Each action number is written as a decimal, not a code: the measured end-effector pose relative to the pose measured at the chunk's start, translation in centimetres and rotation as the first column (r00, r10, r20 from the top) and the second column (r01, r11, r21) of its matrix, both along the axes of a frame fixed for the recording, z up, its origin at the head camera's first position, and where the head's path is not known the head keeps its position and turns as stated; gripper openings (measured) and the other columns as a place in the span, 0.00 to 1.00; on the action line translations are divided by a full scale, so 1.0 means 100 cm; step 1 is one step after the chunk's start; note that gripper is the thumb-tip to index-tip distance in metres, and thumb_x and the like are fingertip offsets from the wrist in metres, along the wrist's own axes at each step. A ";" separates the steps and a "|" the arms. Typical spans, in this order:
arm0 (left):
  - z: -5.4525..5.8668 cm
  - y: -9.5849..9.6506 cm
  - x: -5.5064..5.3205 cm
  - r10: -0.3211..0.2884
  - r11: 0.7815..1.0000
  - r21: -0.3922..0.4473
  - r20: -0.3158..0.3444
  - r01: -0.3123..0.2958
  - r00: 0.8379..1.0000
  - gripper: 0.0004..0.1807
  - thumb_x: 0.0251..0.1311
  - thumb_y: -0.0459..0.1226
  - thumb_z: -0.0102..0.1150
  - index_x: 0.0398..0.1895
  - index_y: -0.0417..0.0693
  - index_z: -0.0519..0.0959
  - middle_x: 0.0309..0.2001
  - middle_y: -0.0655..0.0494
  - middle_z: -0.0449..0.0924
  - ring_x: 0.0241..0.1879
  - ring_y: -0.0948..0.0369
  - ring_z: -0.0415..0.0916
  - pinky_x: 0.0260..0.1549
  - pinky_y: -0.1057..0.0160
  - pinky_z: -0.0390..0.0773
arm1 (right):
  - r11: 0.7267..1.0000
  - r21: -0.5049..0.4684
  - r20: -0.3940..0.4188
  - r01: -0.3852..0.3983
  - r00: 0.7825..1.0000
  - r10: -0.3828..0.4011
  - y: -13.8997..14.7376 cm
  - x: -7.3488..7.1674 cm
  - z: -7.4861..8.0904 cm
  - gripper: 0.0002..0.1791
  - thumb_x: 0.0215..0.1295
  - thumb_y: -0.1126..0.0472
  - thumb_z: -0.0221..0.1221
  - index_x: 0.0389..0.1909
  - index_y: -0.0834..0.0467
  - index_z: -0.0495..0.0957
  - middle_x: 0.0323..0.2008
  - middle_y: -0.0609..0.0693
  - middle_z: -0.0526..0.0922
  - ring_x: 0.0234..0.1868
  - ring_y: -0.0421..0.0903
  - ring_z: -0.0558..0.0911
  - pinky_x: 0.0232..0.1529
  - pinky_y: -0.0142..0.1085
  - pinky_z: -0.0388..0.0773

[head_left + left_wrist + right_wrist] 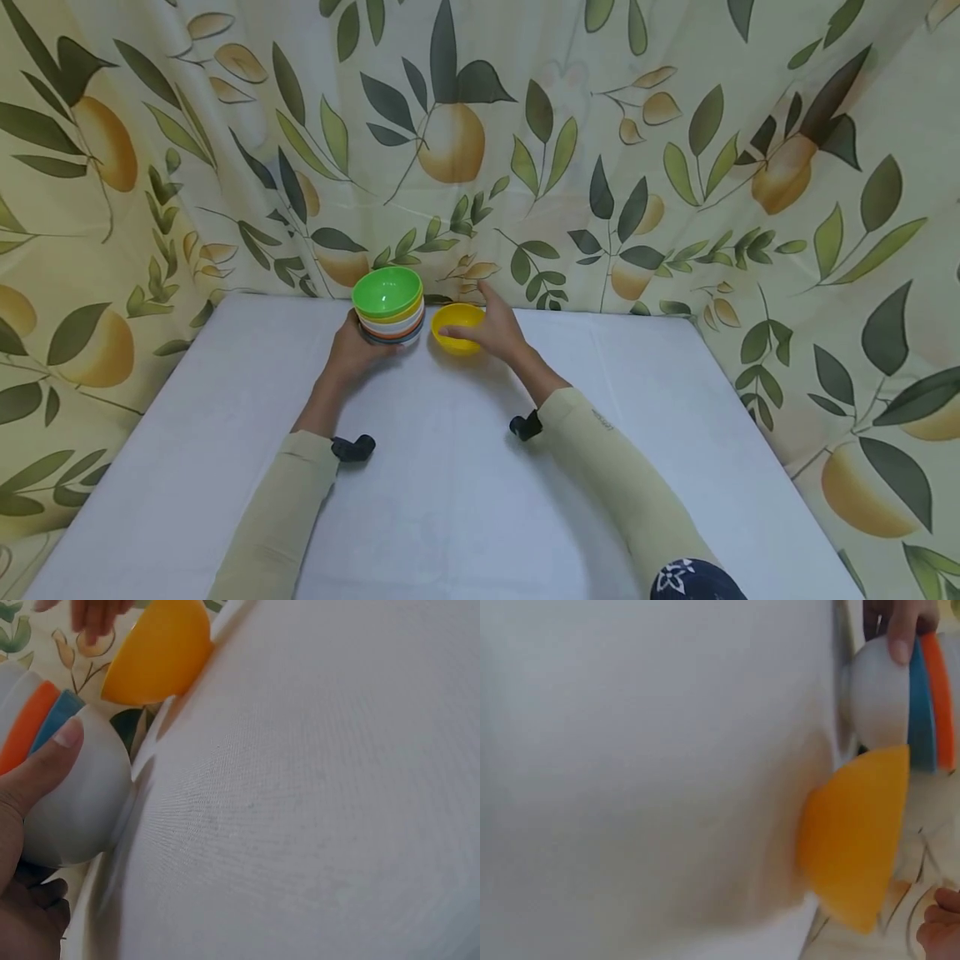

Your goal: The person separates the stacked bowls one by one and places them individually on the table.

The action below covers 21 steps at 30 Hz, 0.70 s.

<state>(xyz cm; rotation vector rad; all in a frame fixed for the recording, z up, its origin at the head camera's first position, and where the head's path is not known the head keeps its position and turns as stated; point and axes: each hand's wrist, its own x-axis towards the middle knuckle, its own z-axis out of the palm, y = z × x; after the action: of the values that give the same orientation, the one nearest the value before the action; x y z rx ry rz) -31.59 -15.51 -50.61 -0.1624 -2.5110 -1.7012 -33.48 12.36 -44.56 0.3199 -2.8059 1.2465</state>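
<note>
My left hand [354, 348] grips a stack of nested bowls at the back of the table. A green bowl [387, 292] tops the stack, with yellow, white, orange and blue rims beneath it. At the bottom is a white bowl [82, 795], and the left thumb [56, 761] lies against its side. Just right of the stack, a single yellow bowl [454, 315] stands upright on the table. My right hand [498, 330] is held over that bowl's right side, fingers extended and thumb apart. In the right wrist view its fingertips show apart from the yellow bowl [855, 832].
A white cloth covers the table [435, 500]. Behind its back edge hangs a curtain [525, 192] printed with fruit and leaves, close behind the bowls. Small black cameras [354, 448] are strapped at both wrists.
</note>
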 end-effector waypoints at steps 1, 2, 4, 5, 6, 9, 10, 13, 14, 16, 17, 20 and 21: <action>0.000 0.000 0.000 -0.001 1.000 -0.003 -0.004 0.001 1.000 0.61 0.47 0.38 0.86 0.80 0.40 0.55 0.73 0.40 0.67 0.73 0.43 0.64 0.75 0.43 0.60 | 1.000 -0.006 -0.006 -0.013 1.000 0.013 -0.005 -0.001 0.006 0.66 0.51 0.37 0.78 0.83 0.60 0.53 0.80 0.57 0.61 0.77 0.59 0.64 0.75 0.56 0.64; 0.001 -0.001 -0.001 -0.003 1.000 -0.004 -0.006 0.003 1.000 0.61 0.47 0.38 0.86 0.80 0.41 0.55 0.72 0.40 0.68 0.73 0.43 0.64 0.75 0.43 0.61 | 1.000 -0.012 -0.010 -0.027 1.000 0.027 -0.010 -0.001 0.011 0.66 0.51 0.37 0.78 0.83 0.59 0.54 0.80 0.57 0.61 0.78 0.59 0.62 0.76 0.57 0.63; 0.001 -0.001 -0.001 -0.005 1.000 -0.007 -0.011 0.005 1.000 0.60 0.48 0.38 0.86 0.80 0.41 0.55 0.72 0.40 0.68 0.72 0.43 0.64 0.74 0.43 0.62 | 0.998 -0.013 -0.008 -0.059 0.998 0.058 -0.022 -0.001 0.020 0.65 0.52 0.37 0.78 0.84 0.58 0.54 0.81 0.56 0.60 0.79 0.58 0.60 0.77 0.57 0.61; 0.001 -0.002 -0.001 -0.005 1.000 -0.012 -0.010 0.005 1.000 0.60 0.48 0.38 0.85 0.80 0.41 0.55 0.72 0.40 0.68 0.72 0.43 0.65 0.74 0.43 0.62 | 0.997 -0.009 -0.010 -0.083 0.997 0.083 -0.029 -0.001 0.025 0.65 0.53 0.37 0.78 0.83 0.58 0.54 0.81 0.56 0.60 0.79 0.58 0.60 0.76 0.57 0.61; 0.001 -0.002 -0.001 -0.006 1.000 -0.014 -0.009 0.006 1.000 0.60 0.48 0.38 0.85 0.80 0.41 0.55 0.72 0.40 0.68 0.72 0.43 0.65 0.74 0.42 0.62 | 0.995 -0.001 -0.007 -0.104 0.995 0.104 -0.036 -0.001 0.029 0.65 0.52 0.37 0.77 0.84 0.58 0.54 0.80 0.56 0.60 0.79 0.57 0.61 0.76 0.57 0.61; 0.001 -0.003 -0.001 -0.008 1.000 -0.022 0.004 0.008 1.000 0.60 0.49 0.40 0.85 0.80 0.40 0.55 0.73 0.39 0.67 0.72 0.42 0.64 0.74 0.42 0.62 | 0.986 0.033 -0.026 -0.165 0.986 0.166 -0.055 -0.003 0.036 0.65 0.51 0.36 0.78 0.83 0.60 0.55 0.78 0.56 0.64 0.77 0.56 0.65 0.75 0.54 0.66; 0.000 -0.003 -0.002 -0.008 1.000 -0.025 0.012 0.008 1.000 0.60 0.49 0.40 0.84 0.81 0.40 0.55 0.73 0.39 0.67 0.73 0.42 0.64 0.74 0.41 0.62 | 0.982 0.041 -0.039 -0.186 0.981 0.188 -0.061 -0.004 0.038 0.64 0.51 0.36 0.78 0.81 0.60 0.57 0.76 0.56 0.68 0.75 0.55 0.68 0.73 0.53 0.68; 0.000 -0.004 -0.003 -0.011 0.999 -0.034 0.029 0.012 1.000 0.61 0.50 0.42 0.84 0.81 0.40 0.54 0.73 0.39 0.66 0.73 0.42 0.64 0.73 0.42 0.63 | 0.971 0.045 -0.103 -0.235 0.966 0.238 -0.077 -0.006 0.041 0.60 0.48 0.38 0.81 0.77 0.59 0.64 0.68 0.52 0.77 0.67 0.50 0.76 0.67 0.47 0.75; 0.000 -0.004 -0.003 -0.012 0.999 -0.037 0.031 0.013 0.999 0.61 0.50 0.42 0.84 0.81 0.40 0.54 0.73 0.39 0.67 0.73 0.42 0.64 0.73 0.42 0.63 | 0.968 0.052 -0.127 -0.245 0.960 0.250 -0.081 -0.007 0.041 0.58 0.47 0.39 0.81 0.76 0.58 0.66 0.65 0.51 0.79 0.65 0.49 0.78 0.66 0.46 0.74; -0.001 -0.004 -0.004 -0.015 0.999 -0.041 0.027 0.016 1.000 0.61 0.49 0.43 0.85 0.81 0.39 0.54 0.73 0.39 0.67 0.73 0.42 0.64 0.73 0.42 0.63 | 0.964 0.059 -0.159 -0.260 0.951 0.266 -0.087 -0.008 0.042 0.54 0.46 0.40 0.82 0.72 0.56 0.69 0.60 0.48 0.82 0.60 0.47 0.80 0.62 0.45 0.75; -0.001 -0.005 -0.004 -0.016 0.999 -0.045 0.024 0.017 1.000 0.61 0.49 0.43 0.85 0.81 0.39 0.54 0.73 0.39 0.67 0.72 0.42 0.64 0.73 0.42 0.64 | 0.963 0.063 -0.168 -0.263 0.948 0.270 -0.089 -0.008 0.042 0.54 0.46 0.41 0.82 0.72 0.56 0.70 0.59 0.47 0.83 0.59 0.46 0.80 0.61 0.44 0.75; 0.000 -0.005 -0.004 -0.010 0.999 -0.052 0.022 0.011 1.000 0.62 0.48 0.43 0.85 0.80 0.39 0.54 0.72 0.39 0.68 0.72 0.43 0.65 0.72 0.42 0.65 | 0.962 0.065 -0.165 -0.266 0.948 0.273 -0.092 -0.009 0.043 0.52 0.47 0.43 0.83 0.71 0.57 0.70 0.58 0.48 0.83 0.58 0.46 0.81 0.59 0.42 0.76; 0.000 -0.005 -0.004 -0.007 0.999 -0.054 0.022 0.008 1.000 0.61 0.48 0.43 0.86 0.80 0.39 0.55 0.72 0.39 0.68 0.72 0.43 0.65 0.72 0.42 0.65 | 0.961 0.062 -0.158 -0.268 0.948 0.275 -0.093 -0.009 0.044 0.52 0.47 0.43 0.83 0.71 0.57 0.70 0.59 0.48 0.82 0.58 0.46 0.81 0.58 0.40 0.78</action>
<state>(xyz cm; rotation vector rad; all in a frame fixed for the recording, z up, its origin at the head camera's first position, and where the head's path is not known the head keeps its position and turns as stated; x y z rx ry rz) -31.95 -15.97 -50.65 -0.1579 -2.5764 -1.6480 -34.42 3.07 -40.20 0.7979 -2.7138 1.1475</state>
